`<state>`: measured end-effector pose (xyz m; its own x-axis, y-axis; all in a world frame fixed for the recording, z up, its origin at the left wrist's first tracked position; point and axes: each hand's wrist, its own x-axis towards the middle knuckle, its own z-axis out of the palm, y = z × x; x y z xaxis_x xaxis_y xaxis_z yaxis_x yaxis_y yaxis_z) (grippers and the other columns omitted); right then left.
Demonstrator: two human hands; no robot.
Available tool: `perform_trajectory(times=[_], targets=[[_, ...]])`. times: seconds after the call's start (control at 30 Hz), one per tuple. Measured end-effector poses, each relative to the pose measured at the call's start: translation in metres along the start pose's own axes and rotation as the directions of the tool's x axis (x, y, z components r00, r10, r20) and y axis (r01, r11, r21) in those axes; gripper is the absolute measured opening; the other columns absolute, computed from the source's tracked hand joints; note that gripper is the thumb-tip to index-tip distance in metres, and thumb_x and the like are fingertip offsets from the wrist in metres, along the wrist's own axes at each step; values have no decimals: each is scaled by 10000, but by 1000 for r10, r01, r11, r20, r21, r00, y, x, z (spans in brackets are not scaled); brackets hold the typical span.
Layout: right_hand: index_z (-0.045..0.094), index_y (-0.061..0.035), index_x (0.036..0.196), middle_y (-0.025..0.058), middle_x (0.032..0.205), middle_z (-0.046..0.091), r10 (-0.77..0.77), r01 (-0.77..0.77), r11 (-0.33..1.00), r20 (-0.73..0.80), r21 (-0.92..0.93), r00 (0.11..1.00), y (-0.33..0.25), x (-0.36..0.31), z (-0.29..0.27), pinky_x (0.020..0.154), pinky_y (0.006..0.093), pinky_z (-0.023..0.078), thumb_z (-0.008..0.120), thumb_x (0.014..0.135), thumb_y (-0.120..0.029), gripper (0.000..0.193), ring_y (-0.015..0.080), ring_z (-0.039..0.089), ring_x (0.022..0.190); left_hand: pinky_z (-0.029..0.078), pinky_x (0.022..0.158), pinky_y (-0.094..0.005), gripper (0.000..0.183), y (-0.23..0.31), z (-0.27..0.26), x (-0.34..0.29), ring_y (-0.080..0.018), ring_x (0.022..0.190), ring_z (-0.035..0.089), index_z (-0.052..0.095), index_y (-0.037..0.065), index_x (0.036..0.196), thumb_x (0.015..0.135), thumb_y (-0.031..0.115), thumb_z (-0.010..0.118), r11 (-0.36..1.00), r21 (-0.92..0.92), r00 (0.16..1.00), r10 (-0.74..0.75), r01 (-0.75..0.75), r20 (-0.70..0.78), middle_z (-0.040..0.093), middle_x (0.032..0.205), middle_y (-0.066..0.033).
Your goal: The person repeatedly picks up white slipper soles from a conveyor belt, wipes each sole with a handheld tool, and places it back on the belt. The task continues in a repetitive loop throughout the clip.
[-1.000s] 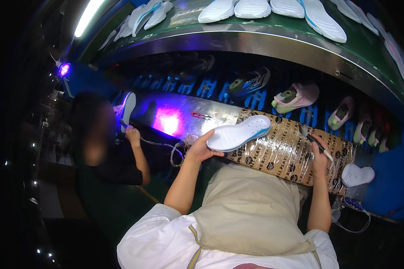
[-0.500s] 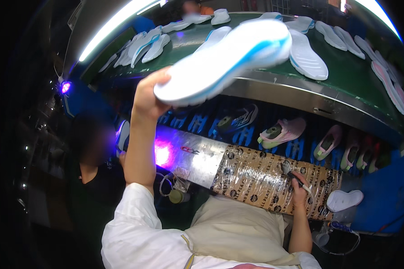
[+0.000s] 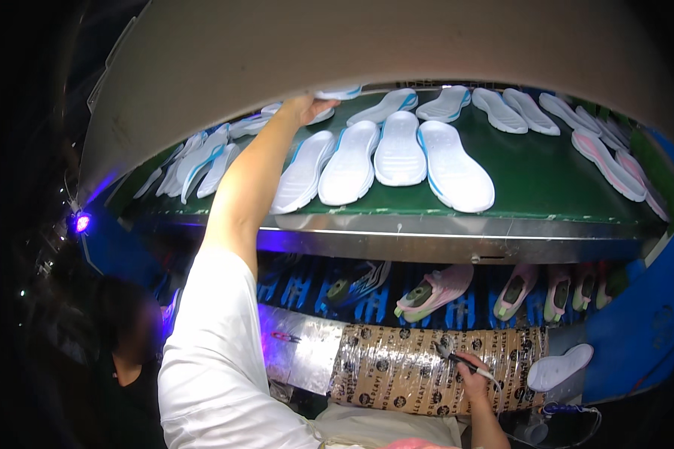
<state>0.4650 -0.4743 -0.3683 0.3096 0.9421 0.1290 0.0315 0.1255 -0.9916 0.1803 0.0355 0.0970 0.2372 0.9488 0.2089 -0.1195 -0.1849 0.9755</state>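
Observation:
My left hand reaches far up over the green shelf, its fingers closed at a white shoe sole with blue trim. An overhanging hood cuts off part of that sole. Lower down, my right hand grips a black-handled brush with a pale tube running from its end. The brush head rests over the cardboard-covered bench. Nearest to my left forearm on the shelf lie several white soles in a row, among them one with a blue edge.
A large grey hood hangs over the shelf. Under the shelf's metal edge, pink shoes and a dark shoe sit on blue holders. A white insole-shaped piece lies at the bench's right end. Another person is at left.
My left hand has carried the sole up and away, to the shelf's far side. The view has tilted upward, bringing the hood in. My right hand still holds the brush over the bench.

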Motion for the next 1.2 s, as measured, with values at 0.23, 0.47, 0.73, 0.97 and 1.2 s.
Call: perform_trajectory(times=[0.23,0.47,0.73,0.97,1.2], targets=[[732,13,1088,119,896,713,67,-66,996,3,-53,998,-5,3,3,670,324,529,714,869,-159,279,181,662,751,593,741,-469,370,-45,-113,65,-331,1079,648,562,6,1268,1003,264,544,139,986,965,233,87,-118,623,1221,-189],[736,14,1086,158,931,730,56,-59,990,-22,-127,998,-7,-1,3,774,364,552,726,864,-223,325,246,700,847,590,750,-461,354,-87,-161,49,-335,1057,661,582,-9,1217,976,248,556,8,924,924,-18,382,-382,638,1184,-201],[737,4,1076,136,920,733,-18,14,986,-24,-169,1000,-18,1,17,758,349,545,720,862,-186,287,231,692,821,587,760,-451,337,-92,-196,28,-339,1032,676,605,-27,1160,945,230,569,-24,894,892,-53,448,-449,655,1142,-216],[739,-11,1059,109,928,713,31,-37,990,-44,-139,999,-20,2,22,795,329,517,724,852,-188,273,210,660,852,585,769,-443,323,-96,-204,27,-343,1010,689,625,-42,1109,918,214,581,-10,897,894,-74,442,-441,670,1106,-229],[738,-11,1063,128,947,720,36,-47,978,-55,-201,998,-22,4,24,785,333,524,722,840,-172,276,248,671,847,582,778,-435,311,-100,-219,21,-346,988,702,645,-57,1059,891,199,593,-24,884,880,-80,467,-468,685,1069,-242]])
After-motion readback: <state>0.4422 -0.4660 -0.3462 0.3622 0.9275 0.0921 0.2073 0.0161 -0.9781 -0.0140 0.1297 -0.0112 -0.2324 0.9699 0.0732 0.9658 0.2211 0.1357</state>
